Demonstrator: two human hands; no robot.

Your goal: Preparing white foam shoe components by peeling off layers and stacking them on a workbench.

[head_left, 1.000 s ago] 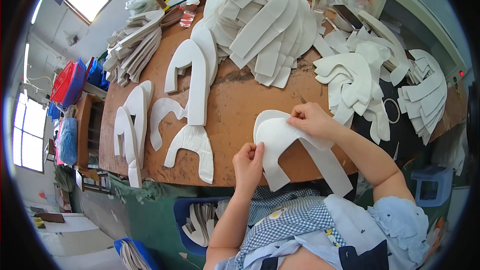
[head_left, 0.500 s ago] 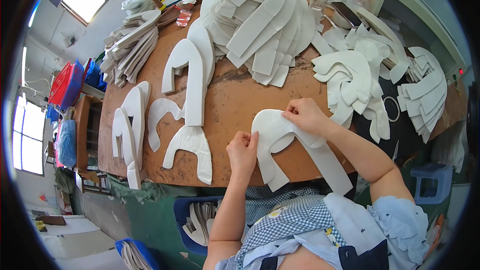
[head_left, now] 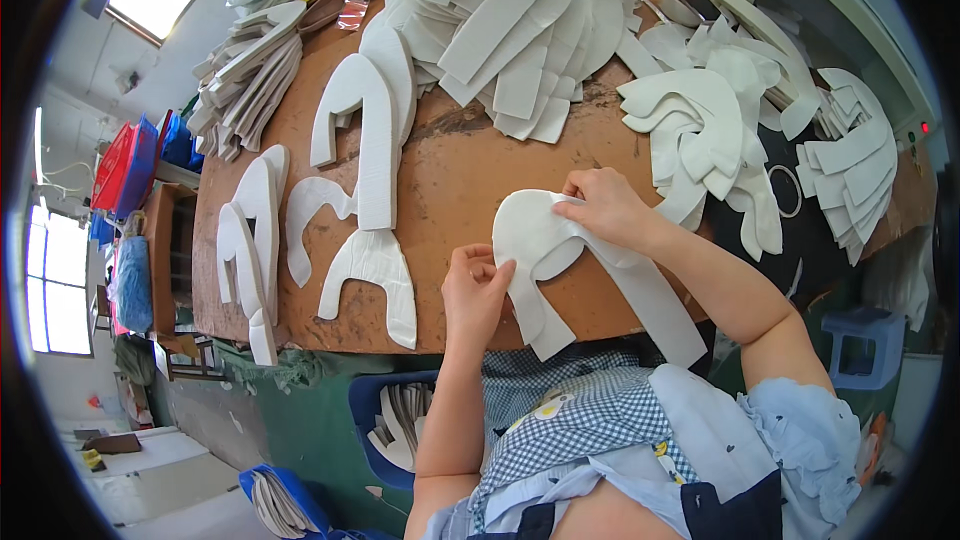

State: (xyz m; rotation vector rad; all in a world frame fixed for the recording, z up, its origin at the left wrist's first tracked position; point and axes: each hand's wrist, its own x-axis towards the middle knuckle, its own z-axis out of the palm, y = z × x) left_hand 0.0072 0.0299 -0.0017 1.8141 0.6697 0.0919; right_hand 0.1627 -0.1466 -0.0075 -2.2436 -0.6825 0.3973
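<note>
A white U-shaped foam pad [head_left: 660, 318] lies at the table's near edge, its legs toward me. Over its curve and left leg sits a thinner, soft white curved piece [head_left: 522, 225]. My left hand [head_left: 474, 292] is closed at the outer left edge, thumb and bent fingers pinching the layers there. At the top right of the curve my right hand [head_left: 606, 206] is closed too, thumb and fingertips gripping the thin piece's edge against the pad. How much of the pad each pinch takes in is hidden by the fingers.
A tall heap of white U-shaped pads [head_left: 540, 40] stands at the back. Thin white pieces [head_left: 700, 130] lie right, beside another fanned stack [head_left: 855, 165]. More pads [head_left: 375, 140] lie left on the brown table [head_left: 450, 190]. A blue bin [head_left: 375, 445] stands below.
The view has tilted slightly, so the table sits higher in it. My left hand's pinch has slid a little down the pad's left edge; my right hand keeps its grip near the top.
</note>
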